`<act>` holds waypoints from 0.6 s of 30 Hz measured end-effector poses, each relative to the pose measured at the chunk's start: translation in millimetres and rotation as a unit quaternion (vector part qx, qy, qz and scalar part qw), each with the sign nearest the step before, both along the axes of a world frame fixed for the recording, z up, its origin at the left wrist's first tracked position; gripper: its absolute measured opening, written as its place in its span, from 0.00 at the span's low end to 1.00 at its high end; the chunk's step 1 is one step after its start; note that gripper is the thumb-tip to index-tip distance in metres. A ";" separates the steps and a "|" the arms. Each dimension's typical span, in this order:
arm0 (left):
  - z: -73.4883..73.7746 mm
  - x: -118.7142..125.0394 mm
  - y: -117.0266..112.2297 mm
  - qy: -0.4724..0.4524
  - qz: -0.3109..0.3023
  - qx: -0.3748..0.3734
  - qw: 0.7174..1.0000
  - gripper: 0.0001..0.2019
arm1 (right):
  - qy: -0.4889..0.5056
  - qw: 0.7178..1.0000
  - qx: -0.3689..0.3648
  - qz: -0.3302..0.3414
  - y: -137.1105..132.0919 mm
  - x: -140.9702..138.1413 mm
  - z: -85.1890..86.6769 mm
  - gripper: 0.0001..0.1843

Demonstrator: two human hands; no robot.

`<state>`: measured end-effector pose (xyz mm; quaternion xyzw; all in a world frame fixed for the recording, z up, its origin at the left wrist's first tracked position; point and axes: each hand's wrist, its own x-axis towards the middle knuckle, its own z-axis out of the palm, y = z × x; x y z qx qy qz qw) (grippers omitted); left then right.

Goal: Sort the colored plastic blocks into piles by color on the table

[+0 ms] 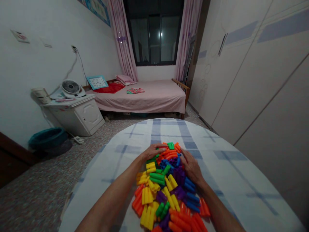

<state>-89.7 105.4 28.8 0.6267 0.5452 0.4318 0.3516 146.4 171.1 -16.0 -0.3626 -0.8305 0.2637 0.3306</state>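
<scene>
A heap of plastic tube-shaped building pieces point(157, 178) in yellow, green, orange, blue and purple spreads from the near edge of the view towards the table's middle. My left hand point(152, 152) rests at the far left of the heap, fingers stretched over orange and green pieces. On the far right side, my right hand point(192, 165) lies against the heap beside blue and purple pieces, its fingers extended. Neither hand visibly grips a piece. Between the hands sit orange pieces point(170, 154) and a green piece point(171, 146).
The heap lies on a round table with a blue-and-white checked cloth point(130, 154). Beyond stand a bed point(154, 96), a white cabinet point(89, 112) with a fan point(71, 87), and a bin point(48, 138). A wardrobe point(241, 74) lines the right side.
</scene>
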 end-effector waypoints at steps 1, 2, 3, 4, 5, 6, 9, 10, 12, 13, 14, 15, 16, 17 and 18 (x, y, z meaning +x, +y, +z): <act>3.5 6.5 -4.5 0.016 -0.017 -0.004 1.000 0.21 | -0.012 1.000 0.009 0.006 0.8 -0.4 0.4 0.25; 6.9 13.0 -9.1 0.036 -0.028 -0.001 0.999 0.21 | -0.019 1.000 0.010 0.018 1.6 -0.3 1.7 0.24; 10.3 19.5 -14.0 0.056 -0.037 0.008 0.998 0.21 | -0.021 0.999 0.002 0.035 2.1 0.2 3.8 0.24; 13.7 26.1 -19.5 0.076 -0.046 0.023 0.996 0.20 | -0.016 0.998 -0.013 0.060 2.1 1.2 6.7 0.23; 17.1 32.9 -25.8 0.098 -0.058 0.041 0.993 0.20 | -0.005 0.996 -0.033 0.086 1.3 2.4 10.4 0.22; 20.6 39.8 -33.1 0.123 -0.071 0.062 0.988 0.20 | 0.011 0.992 -0.053 0.111 -0.8 3.9 14.7 0.22; 30.5 60.7 -60.8 0.217 -0.095 0.117 0.965 0.18 | 0.055 0.981 -0.084 0.166 -16.0 8.7 31.2 0.20; 33.0 67.2 -71.7 0.247 -0.089 0.133 0.956 0.17 | 0.063 0.979 -0.081 0.178 -24.1 10.5 37.5 0.19; 35.9 77.9 -94.7 0.291 -0.060 0.162 0.941 0.16 | 0.067 0.975 -0.068 0.202 -44.2 14.9 50.0 0.16; 35.9 81.6 -106.6 0.305 -0.045 0.175 0.935 0.15 | 0.064 0.973 -0.056 0.214 -55.5 17.9 55.7 0.15; 34.9 84.0 -118.6 0.314 -0.032 0.188 0.930 0.15 | 0.058 0.972 -0.043 0.225 -67.1 21.7 60.5 0.15; 32.8 84.9 -130.7 0.320 -0.022 0.199 0.926 0.15 | 0.049 0.970 -0.029 0.235 -78.6 26.5 64.3 0.15; 29.6 84.3 -142.9 0.323 -0.012 0.209 0.923 0.16 | 0.038 0.970 -0.013 0.240 -89.5 32.4 66.5 0.16; 25.2 82.2 -155.2 0.323 0.000 0.217 0.921 0.16 | 0.024 0.971 0.005 0.239 -99.4 39.6 67.1 0.19; 19.7 78.9 -167.6 0.320 0.017 0.222 0.921 0.17 | 0.009 0.972 0.026 0.232 -108.2 48.2 65.8 0.22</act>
